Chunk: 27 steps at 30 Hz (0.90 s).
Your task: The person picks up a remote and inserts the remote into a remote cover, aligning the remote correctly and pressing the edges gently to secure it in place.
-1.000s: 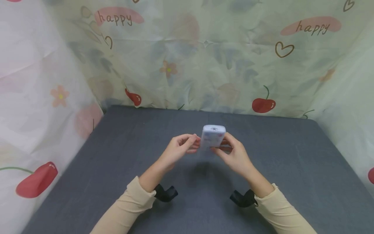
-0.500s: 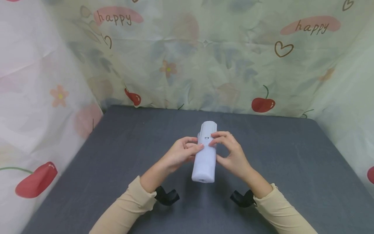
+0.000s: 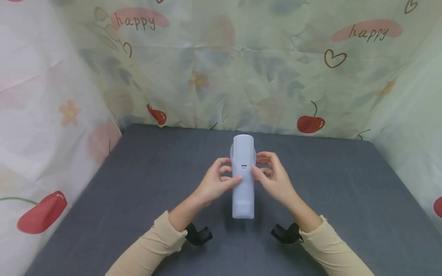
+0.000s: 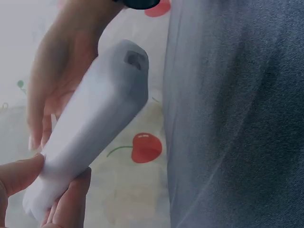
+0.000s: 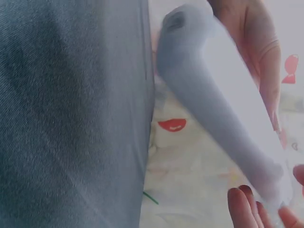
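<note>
A long white handheld device (image 3: 243, 197) is held up over the table, its narrow face toward the head camera. A small port (image 3: 244, 166) sits in that face, and a rounded rim (image 3: 254, 151) bulges out behind its upper part. My left hand (image 3: 215, 184) pinches it from the left, thumb on the face and fingers around the back. From the right, my right hand (image 3: 279, 184) holds it with the thumb at the edge and fingers behind. In the left wrist view, a recessed hole (image 4: 136, 60) shows at the near end. The device's far side is hidden.
A dark grey cloth (image 3: 338, 191) covers the table under both hands. Patterned curtains (image 3: 221, 88) enclose the back and sides. Black straps (image 3: 198, 234) hang at both wrists, below beige sleeves (image 3: 152, 241).
The device has turned from end-on to show its long face with the port, then straightened upright in view. My left hand has taken hold of it; the right fingers have shifted off the face to behind it.
</note>
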Each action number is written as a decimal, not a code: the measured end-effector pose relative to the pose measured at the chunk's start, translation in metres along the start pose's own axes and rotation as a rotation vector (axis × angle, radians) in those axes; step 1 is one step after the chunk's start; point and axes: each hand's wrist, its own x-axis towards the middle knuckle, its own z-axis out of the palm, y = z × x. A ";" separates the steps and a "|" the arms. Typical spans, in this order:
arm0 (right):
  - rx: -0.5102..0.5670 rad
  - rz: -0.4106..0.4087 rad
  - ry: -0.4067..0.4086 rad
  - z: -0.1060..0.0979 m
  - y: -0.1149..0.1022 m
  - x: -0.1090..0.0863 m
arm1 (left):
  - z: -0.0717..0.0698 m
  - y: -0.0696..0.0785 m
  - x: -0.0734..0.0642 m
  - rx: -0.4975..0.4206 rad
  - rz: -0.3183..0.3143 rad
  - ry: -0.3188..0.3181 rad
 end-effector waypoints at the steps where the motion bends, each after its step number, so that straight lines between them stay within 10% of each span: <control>1: -0.001 0.022 -0.004 0.000 0.000 0.000 | 0.001 -0.001 0.000 0.006 0.004 -0.003; 15: 0.050 0.076 0.009 0.001 -0.001 -0.003 | 0.005 -0.002 -0.001 0.126 0.002 0.030; 27: 0.009 0.005 -0.016 0.009 -0.003 -0.005 | 0.003 0.013 0.008 0.046 0.143 0.195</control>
